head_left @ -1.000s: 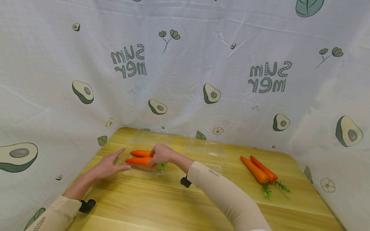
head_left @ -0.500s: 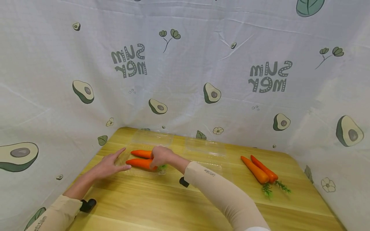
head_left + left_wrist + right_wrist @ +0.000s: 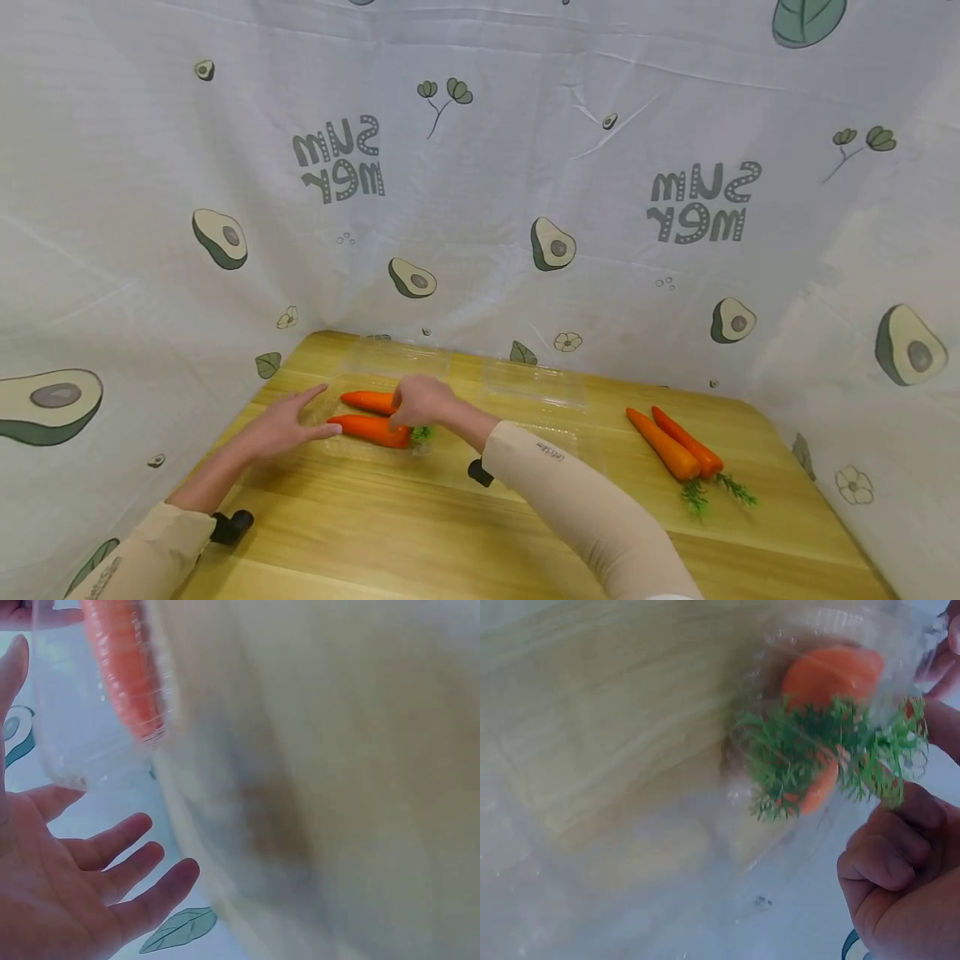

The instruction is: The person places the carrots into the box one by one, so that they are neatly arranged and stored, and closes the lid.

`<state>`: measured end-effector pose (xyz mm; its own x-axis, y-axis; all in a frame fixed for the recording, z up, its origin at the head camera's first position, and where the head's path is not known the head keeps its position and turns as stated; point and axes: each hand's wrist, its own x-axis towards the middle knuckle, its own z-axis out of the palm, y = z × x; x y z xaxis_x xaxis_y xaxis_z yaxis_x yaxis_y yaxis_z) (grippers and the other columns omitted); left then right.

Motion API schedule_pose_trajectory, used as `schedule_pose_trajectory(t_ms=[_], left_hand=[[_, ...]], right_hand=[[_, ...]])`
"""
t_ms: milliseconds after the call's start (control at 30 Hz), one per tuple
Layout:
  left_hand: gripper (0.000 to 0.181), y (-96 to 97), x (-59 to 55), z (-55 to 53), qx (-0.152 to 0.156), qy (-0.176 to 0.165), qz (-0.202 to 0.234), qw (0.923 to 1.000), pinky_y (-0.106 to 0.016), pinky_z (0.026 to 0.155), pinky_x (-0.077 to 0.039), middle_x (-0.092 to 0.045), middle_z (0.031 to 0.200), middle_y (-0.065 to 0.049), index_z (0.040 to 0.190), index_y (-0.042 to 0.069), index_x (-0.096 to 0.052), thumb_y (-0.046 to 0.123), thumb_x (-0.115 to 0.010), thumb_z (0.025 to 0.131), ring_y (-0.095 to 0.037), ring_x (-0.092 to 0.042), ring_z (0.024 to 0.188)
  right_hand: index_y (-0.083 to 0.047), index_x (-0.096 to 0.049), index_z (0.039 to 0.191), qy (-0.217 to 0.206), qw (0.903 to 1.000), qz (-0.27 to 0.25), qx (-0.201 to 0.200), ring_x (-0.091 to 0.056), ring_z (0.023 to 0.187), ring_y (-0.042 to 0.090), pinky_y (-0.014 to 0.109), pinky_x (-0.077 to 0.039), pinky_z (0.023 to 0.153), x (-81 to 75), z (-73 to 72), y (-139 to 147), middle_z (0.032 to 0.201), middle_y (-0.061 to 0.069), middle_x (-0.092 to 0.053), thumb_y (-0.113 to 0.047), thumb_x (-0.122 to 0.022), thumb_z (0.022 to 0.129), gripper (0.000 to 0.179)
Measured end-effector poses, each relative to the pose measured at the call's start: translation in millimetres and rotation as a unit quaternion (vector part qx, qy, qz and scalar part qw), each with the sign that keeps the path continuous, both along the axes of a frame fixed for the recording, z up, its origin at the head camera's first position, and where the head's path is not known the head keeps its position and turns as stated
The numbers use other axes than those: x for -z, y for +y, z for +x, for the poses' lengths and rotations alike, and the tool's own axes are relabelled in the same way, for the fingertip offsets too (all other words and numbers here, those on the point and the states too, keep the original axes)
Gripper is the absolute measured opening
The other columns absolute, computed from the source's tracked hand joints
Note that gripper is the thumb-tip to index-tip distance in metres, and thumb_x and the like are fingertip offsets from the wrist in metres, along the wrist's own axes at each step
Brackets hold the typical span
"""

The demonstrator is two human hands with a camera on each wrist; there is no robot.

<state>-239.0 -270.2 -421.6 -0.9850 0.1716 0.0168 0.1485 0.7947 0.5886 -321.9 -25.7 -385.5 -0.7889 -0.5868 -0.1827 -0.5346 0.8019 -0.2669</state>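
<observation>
Two orange carrots lie side by side in a clear plastic container at the table's left: a front carrot (image 3: 367, 429) and a rear carrot (image 3: 366, 401). My right hand (image 3: 429, 402) is over their leafy ends, its thumb and fingers on the front carrot. The right wrist view has the green tops (image 3: 810, 742) beside my bent fingers (image 3: 892, 859). My left hand (image 3: 283, 428) stands spread at the container's left end. In the left wrist view its fingers are straight or slightly bent beside the clear container wall (image 3: 75, 727).
Two more carrots (image 3: 678, 446) with green tops lie on the right of the wooden table (image 3: 420, 525). Another clear container (image 3: 536, 383) stands behind, right of my right hand. A patterned white cloth (image 3: 480, 192) hangs round the back and sides.
My right hand has shifted slightly on the carrots, and more of the front carrot's thick end and greens shows. My left hand stays in place.
</observation>
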Motion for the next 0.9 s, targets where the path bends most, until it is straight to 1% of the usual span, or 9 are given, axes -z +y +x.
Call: schedule_pose_trajectory(t_ms=[100,200,333,400,467,600,833,867,900], left_hand=[[0.089,-1.7,-6.3,-8.7,-0.005,0.012,-0.001,0.9999,-0.069,0.106,-0.037,-0.036,0.152,-0.037,0.154,-0.006,-0.032,0.052,-0.065,0.095,-0.057,-0.036,0.137],[0.086,-4.4,-13.5,-17.9,-0.006,0.026,-0.010,0.9996,-0.067,0.105,-0.039,-0.040,0.149,-0.037,0.151,-0.010,-0.035,0.050,-0.064,0.096,-0.055,-0.040,0.135],[0.083,-8.4,-22.1,-29.8,-0.002,0.017,-0.031,0.9994,-0.064,0.102,-0.043,-0.047,0.143,-0.038,0.147,-0.012,-0.040,0.050,-0.063,0.097,-0.055,-0.047,0.129],[0.082,-10.0,-26.4,-35.5,0.003,-0.005,-0.030,0.9995,-0.064,0.102,-0.043,-0.045,0.143,-0.039,0.148,-0.013,-0.039,0.049,-0.061,0.098,-0.055,-0.046,0.130],[0.082,-10.5,-30.0,-41.6,0.009,-0.032,-0.027,0.9991,-0.065,0.102,-0.042,-0.042,0.145,-0.041,0.148,-0.013,-0.036,0.048,-0.059,0.099,-0.057,-0.044,0.131],[0.082,-8.7,-34.1,-55.4,0.011,-0.072,-0.010,0.9973,-0.065,0.105,-0.040,-0.035,0.149,-0.041,0.151,-0.014,-0.030,0.047,-0.054,0.102,-0.057,-0.040,0.134],[0.079,-3.1,-33.2,-76.6,-0.013,-0.087,-0.025,0.9958,-0.064,0.108,-0.037,-0.033,0.152,-0.040,0.150,-0.016,-0.030,0.046,-0.048,0.104,-0.057,-0.036,0.136],[0.078,-2.6,-32.9,-79.4,-0.018,-0.090,-0.026,0.9954,-0.063,0.106,-0.040,-0.037,0.150,-0.039,0.150,-0.015,-0.031,0.046,-0.048,0.104,-0.056,-0.045,0.128],[0.077,-2.1,-32.8,-81.6,-0.022,-0.098,-0.020,0.9947,-0.062,0.105,-0.041,-0.037,0.150,-0.039,0.150,-0.015,-0.031,0.045,-0.047,0.105,-0.056,-0.046,0.128]], right_hand=[[-0.018,-0.077,0.112,0.012,0.9989,-0.033,0.031,-0.067,0.091,0.015,0.029,-0.054,0.069,-5.4,-5.4,7.9,0.112,-0.005,-0.073,-0.041,-0.073,0.091,0.031],[-0.014,-0.075,0.118,0.016,0.9950,-0.074,0.066,-0.069,0.095,0.019,0.031,-0.055,0.072,-9.5,-12.1,16.9,0.121,0.001,-0.073,-0.040,-0.068,0.095,0.035],[-0.011,-0.079,0.101,0.020,0.9865,-0.120,0.110,-0.059,0.068,0.013,0.027,-0.045,0.057,-11.6,-21.6,28.1,0.091,0.000,-0.074,-0.036,-0.068,0.095,0.028],[-0.010,-0.074,0.079,0.011,0.9830,-0.131,0.129,-0.043,0.054,0.011,0.026,-0.034,0.049,-12.0,-27.1,32.6,0.068,-0.003,-0.061,-0.035,-0.068,0.095,0.030],[-0.013,-0.060,0.060,0.005,0.9805,-0.132,0.146,-0.030,0.047,0.010,0.026,-0.026,0.045,-11.7,-32.7,36.6,0.054,-0.005,-0.043,-0.034,-0.067,0.096,0.043],[-0.017,-0.037,0.047,0.002,0.9768,-0.123,0.175,-0.017,0.043,0.010,0.026,-0.019,0.044,-12.0,-43.5,42.8,0.047,-0.006,-0.024,-0.035,-0.066,0.096,0.060],[-0.016,-0.038,0.049,-0.017,0.9739,-0.111,0.198,-0.027,0.045,0.013,0.028,-0.029,0.046,-7.4,-54.6,44.3,0.049,-0.005,-0.025,-0.033,-0.066,0.096,0.057],[-0.016,-0.039,0.050,-0.019,0.9740,-0.107,0.199,-0.031,0.045,0.013,0.028,-0.032,0.046,-6.6,-55.4,43.8,0.049,-0.005,-0.026,-0.033,-0.066,0.096,0.057],[-0.016,-0.040,0.050,-0.020,0.9739,-0.102,0.202,-0.034,0.045,0.014,0.028,-0.034,0.046,-6.0,-55.8,43.3,0.049,-0.005,-0.028,-0.033,-0.066,0.097,0.056]])
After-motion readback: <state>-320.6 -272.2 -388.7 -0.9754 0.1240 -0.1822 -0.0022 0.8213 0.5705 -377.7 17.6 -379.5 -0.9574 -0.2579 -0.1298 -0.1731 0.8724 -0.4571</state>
